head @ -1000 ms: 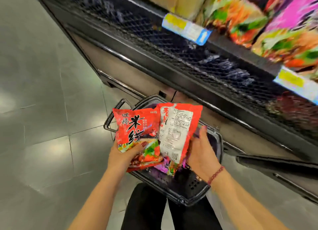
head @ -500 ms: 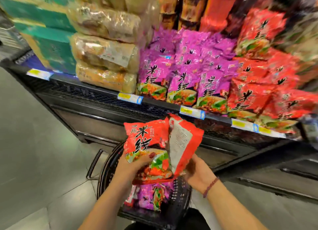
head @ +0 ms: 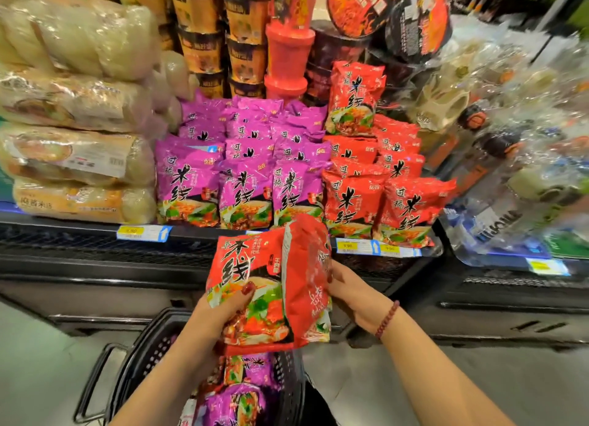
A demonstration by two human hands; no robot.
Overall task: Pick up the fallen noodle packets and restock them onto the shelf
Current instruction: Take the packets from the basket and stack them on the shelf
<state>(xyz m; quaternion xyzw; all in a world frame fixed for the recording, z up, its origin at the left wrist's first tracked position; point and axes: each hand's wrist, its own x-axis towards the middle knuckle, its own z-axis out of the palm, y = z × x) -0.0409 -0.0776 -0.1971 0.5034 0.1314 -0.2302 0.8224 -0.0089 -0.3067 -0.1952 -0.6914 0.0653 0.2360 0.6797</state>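
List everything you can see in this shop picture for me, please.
shelf: one, black, across the view
purple packets: many, purple, mid-shelf
stocked red packets: many, red, right of purple
clear noodle bags: several, pale, shelf's left
noodle cups: several, orange, red, black, behind packets
price tags: several, yellow-white, shelf edge
basket: one, black, lowest in view
basket packets: few, mostly purple, inside basket
front-facing packet: one, red, held before shelf
side-turned packet: one, red, held right of it
bracelet: one, red beads, right wrist
left hand: one, grips the front-facing packet
right hand: one, holds the side-turned packet
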